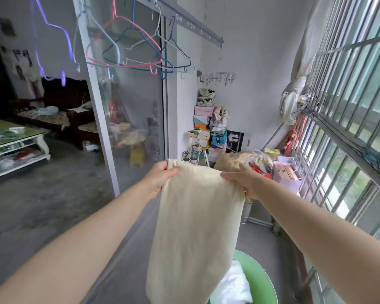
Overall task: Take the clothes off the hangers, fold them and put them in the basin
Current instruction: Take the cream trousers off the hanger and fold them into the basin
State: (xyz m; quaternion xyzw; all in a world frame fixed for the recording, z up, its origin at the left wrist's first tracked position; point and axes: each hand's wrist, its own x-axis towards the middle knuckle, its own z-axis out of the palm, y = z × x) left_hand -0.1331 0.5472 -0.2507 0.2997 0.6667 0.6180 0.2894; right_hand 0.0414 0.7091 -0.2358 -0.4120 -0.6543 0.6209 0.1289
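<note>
Two outstretched arms hold a cream cloth up by its top edge above a green basin.
The left hand grips the cloth's top left corner, fingers curled over the edge; the right hand pinches the top right corner, thumb laid on the front; the cloth hangs straight down between them, its lower end covering the basin's left rim, beside a white garment lying inside; open floor lies to the left; window bars close the right; wire hangers hang overhead.
</note>
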